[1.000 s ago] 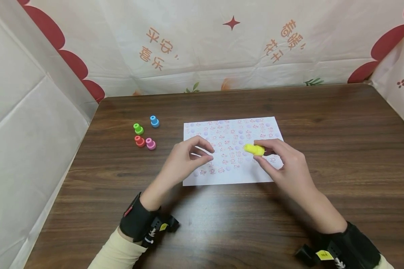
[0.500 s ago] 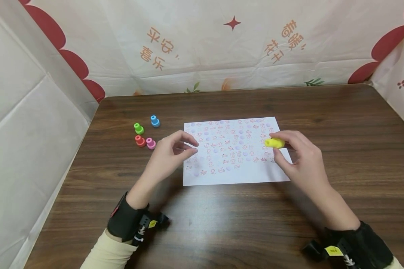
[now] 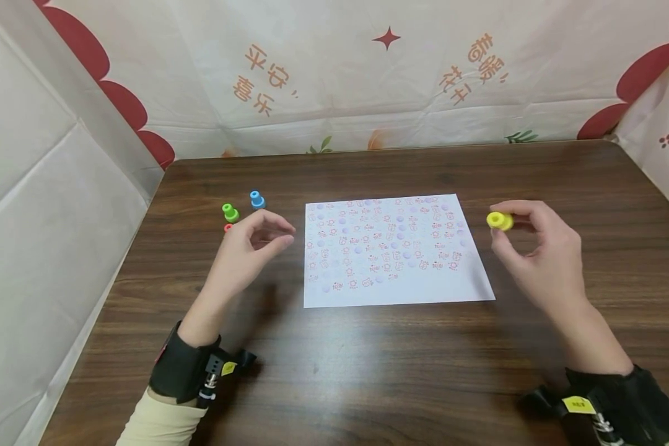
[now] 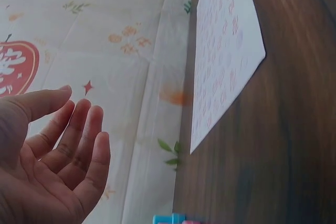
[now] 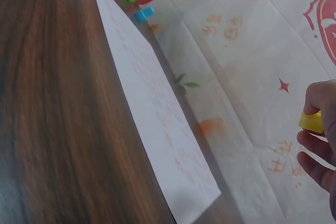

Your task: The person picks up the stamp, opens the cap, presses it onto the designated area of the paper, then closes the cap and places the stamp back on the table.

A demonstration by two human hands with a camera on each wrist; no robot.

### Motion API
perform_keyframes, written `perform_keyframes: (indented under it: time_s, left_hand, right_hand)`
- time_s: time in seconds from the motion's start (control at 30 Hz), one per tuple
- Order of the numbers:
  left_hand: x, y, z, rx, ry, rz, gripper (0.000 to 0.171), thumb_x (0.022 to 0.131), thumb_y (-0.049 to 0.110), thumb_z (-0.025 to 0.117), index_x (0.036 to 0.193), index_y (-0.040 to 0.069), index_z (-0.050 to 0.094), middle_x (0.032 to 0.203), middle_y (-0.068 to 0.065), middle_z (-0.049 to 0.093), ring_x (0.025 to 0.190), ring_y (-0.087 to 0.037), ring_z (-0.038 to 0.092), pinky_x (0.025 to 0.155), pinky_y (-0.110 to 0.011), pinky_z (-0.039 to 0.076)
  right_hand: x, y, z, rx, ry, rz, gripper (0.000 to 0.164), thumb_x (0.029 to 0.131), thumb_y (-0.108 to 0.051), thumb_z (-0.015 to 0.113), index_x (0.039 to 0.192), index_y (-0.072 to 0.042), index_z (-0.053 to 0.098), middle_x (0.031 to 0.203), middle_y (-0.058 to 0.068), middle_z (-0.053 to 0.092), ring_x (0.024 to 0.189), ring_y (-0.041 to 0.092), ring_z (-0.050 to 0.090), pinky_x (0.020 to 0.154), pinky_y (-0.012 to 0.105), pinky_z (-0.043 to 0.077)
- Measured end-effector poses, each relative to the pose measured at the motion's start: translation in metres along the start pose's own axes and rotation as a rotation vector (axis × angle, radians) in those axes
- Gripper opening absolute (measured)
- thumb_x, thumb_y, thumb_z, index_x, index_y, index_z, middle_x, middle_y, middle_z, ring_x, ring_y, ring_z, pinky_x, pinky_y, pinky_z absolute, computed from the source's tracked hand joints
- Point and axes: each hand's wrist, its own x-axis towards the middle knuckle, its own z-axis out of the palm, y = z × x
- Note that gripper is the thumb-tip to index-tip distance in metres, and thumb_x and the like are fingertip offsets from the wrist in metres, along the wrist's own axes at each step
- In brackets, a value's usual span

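My right hand (image 3: 546, 254) pinches a yellow stamp (image 3: 500, 221) between thumb and fingers, raised to the right of the paper. In the right wrist view only part of the yellow stamp (image 5: 312, 123) shows past the fingers. My left hand (image 3: 245, 248) holds nothing, its fingers loosely bent, above the table left of the paper. It overlaps the red stamp (image 3: 228, 228) in the head view and hides the pink one there. Between the hands lies a white sheet of paper (image 3: 424, 288) covered with rows of small red and purple stamped prints.
A green stamp (image 3: 230, 213) and a blue stamp (image 3: 257, 199) stand upright at the back left of the brown wooden table (image 3: 368, 371). A pale printed cloth (image 3: 334, 74) hangs behind the table's far edge. Both wrists wear black straps with cameras.
My right hand has carried the yellow stamp rightward, off from over the paper, tilting its end toward the head camera. My left hand has moved left, away from the paper, toward the other stamps.
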Motion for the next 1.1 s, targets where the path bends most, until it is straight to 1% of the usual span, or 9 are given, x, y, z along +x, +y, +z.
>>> perform_keyframes:
  time_s: [0.1,0.23,0.33,0.47,0.57,0.77,0.9,1.03,1.1]
  left_hand:
    - [-0.001,-0.002,-0.008,0.021,0.016,0.000,0.018,0.089,0.017,0.068,0.104,0.007,0.064,0.101,-0.008,0.070,0.089,-0.014,0.065,0.081,-0.042,0.055]
    - [-0.002,-0.005,-0.018,0.051,0.031,-0.009,0.020,0.090,0.019,0.067,0.105,0.006,0.064,0.101,-0.008,0.070,0.088,-0.013,0.064,0.076,-0.028,0.054]
    - [-0.003,-0.009,-0.025,0.056,0.043,-0.013,0.021,0.090,0.019,0.066,0.106,0.005,0.064,0.101,-0.010,0.070,0.086,-0.015,0.064,0.071,-0.018,0.052]
    - [-0.005,-0.014,-0.034,0.044,0.058,-0.025,0.022,0.091,0.019,0.065,0.106,0.004,0.064,0.101,-0.013,0.068,0.080,-0.012,0.065,0.068,-0.016,0.052]
    - [-0.007,-0.018,-0.039,0.035,0.072,-0.038,0.021,0.091,0.017,0.066,0.107,0.004,0.064,0.100,-0.013,0.068,0.077,-0.008,0.065,0.066,-0.017,0.050]
    - [-0.008,-0.023,-0.044,0.049,0.101,-0.074,0.022,0.090,0.017,0.067,0.107,0.004,0.063,0.103,-0.008,0.067,0.084,-0.015,0.065,0.067,-0.016,0.047]
    - [-0.009,-0.026,-0.044,0.065,0.117,-0.094,0.022,0.090,0.017,0.066,0.107,0.004,0.063,0.103,-0.009,0.067,0.084,-0.010,0.064,0.066,-0.014,0.047]
    - [-0.009,-0.030,-0.045,0.081,0.125,-0.098,0.023,0.091,0.019,0.065,0.108,0.003,0.063,0.104,-0.012,0.067,0.086,-0.008,0.063,0.068,-0.014,0.047]
    - [-0.010,-0.032,-0.046,0.090,0.128,-0.098,0.024,0.091,0.020,0.065,0.108,0.003,0.063,0.105,-0.012,0.067,0.087,-0.008,0.063,0.070,-0.015,0.047]
  right_hand:
    - [0.000,0.006,-0.004,-0.010,0.016,0.026,0.034,0.076,0.007,0.067,0.109,0.001,0.066,0.099,0.016,0.069,0.089,-0.009,0.054,0.081,0.003,0.040]
    - [-0.001,0.016,-0.010,-0.020,0.029,0.049,0.033,0.079,0.003,0.067,0.111,-0.001,0.067,0.100,0.013,0.069,0.089,-0.011,0.053,0.079,0.003,0.039]
    - [-0.002,0.023,-0.015,-0.029,0.039,0.062,0.031,0.080,0.001,0.068,0.111,-0.001,0.067,0.101,-0.002,0.068,0.089,-0.013,0.053,0.078,0.003,0.038]
    - [-0.002,0.032,-0.021,-0.048,0.027,0.114,0.030,0.082,-0.001,0.067,0.111,0.000,0.065,0.102,-0.029,0.058,0.089,-0.017,0.052,0.076,0.002,0.036]
    - [-0.004,0.038,-0.024,-0.074,0.002,0.167,0.030,0.083,-0.002,0.066,0.113,0.000,0.063,0.102,-0.035,0.054,0.089,-0.018,0.050,0.075,0.001,0.035]
    - [-0.008,0.051,-0.029,-0.130,-0.043,0.230,0.031,0.084,-0.006,0.068,0.114,-0.002,0.061,0.102,-0.036,0.054,0.087,-0.021,0.046,0.069,0.000,0.034]
    - [-0.010,0.058,-0.031,-0.148,-0.076,0.253,0.032,0.084,-0.009,0.069,0.114,-0.003,0.060,0.105,-0.034,0.058,0.088,-0.022,0.045,0.065,-0.002,0.034]
    - [-0.012,0.065,-0.033,-0.184,-0.139,0.300,0.033,0.086,-0.015,0.068,0.116,-0.004,0.059,0.115,-0.012,0.068,0.090,-0.024,0.043,0.066,-0.003,0.033]
    - [-0.013,0.069,-0.033,-0.208,-0.178,0.329,0.034,0.088,-0.018,0.067,0.117,-0.004,0.059,0.118,0.003,0.069,0.095,-0.015,0.049,0.071,-0.002,0.033]
